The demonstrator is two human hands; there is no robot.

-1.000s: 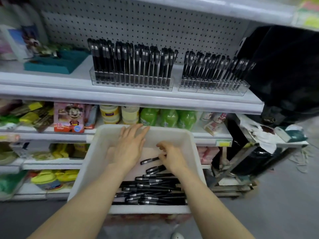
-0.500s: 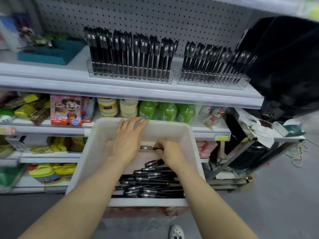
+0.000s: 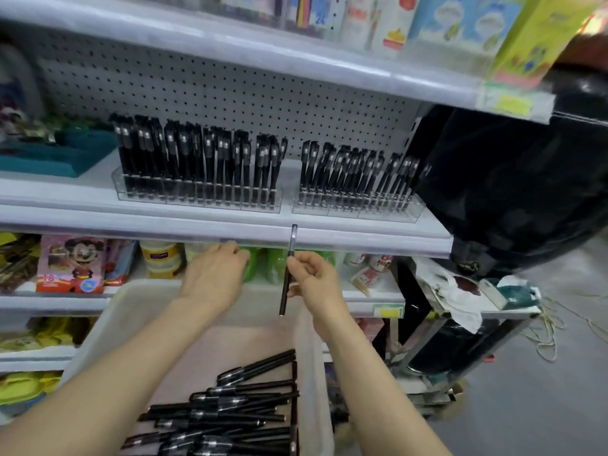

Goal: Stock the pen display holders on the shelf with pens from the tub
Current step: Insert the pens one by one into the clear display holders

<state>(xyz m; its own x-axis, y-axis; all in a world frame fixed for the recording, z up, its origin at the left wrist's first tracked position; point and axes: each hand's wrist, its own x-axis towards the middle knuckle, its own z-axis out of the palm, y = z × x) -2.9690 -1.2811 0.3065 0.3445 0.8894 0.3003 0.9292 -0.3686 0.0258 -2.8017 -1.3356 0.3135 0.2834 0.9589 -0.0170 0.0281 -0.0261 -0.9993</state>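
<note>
right hand (image 3: 312, 278) pinches one slim black capped pen (image 3: 287, 274) upright, its top level with the white metal shelf (image 3: 164, 227) edge.
left hand (image 3: 214, 278) sits at the white plastic tub (image 3: 108, 324) far rim, fingers loosely bent, gripping nothing visible — more black pens (image 3: 223, 413) lie heaped in the tub; two clear plastic display holders (image 3: 197, 199) stand packed on the shelf.

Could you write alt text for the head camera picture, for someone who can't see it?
A person's right hand pinches one black pen upright before a shop shelf where two clear holders stand packed with black pens. The left hand hovers beside it, over a white tub of loose pens.
</note>
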